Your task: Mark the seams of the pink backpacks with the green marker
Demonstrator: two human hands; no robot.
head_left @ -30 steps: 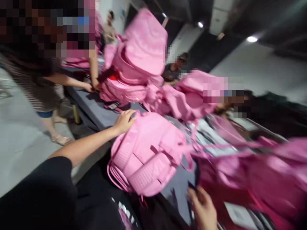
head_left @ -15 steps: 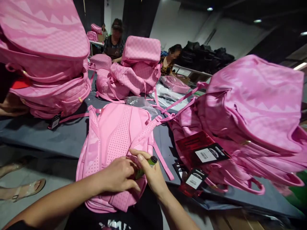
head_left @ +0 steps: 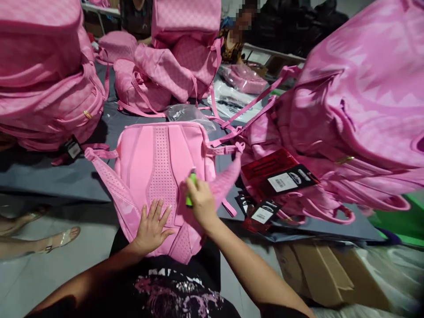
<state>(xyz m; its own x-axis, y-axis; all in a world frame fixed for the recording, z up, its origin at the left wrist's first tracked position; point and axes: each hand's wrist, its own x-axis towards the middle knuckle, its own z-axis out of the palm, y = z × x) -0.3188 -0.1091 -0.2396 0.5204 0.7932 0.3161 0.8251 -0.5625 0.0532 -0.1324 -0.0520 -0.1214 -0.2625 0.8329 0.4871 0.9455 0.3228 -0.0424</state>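
Pink backpack [head_left: 162,176], back panel [head_left: 137,154] up before me
A dotted strip [head_left: 161,150] runs down its middle; its shoulder straps [head_left: 111,176] splay to either side, its lower end nearest me. I grip a small bright-green tool [head_left: 193,176] over the panel's right half.

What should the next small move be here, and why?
Probably move the green object a little along the right side of the pink backpack, with the left hand bracing. The right hand grips that object over that side, the left lies spread on the back panel, and the shoulder straps splay outward, leaving the panel exposed.
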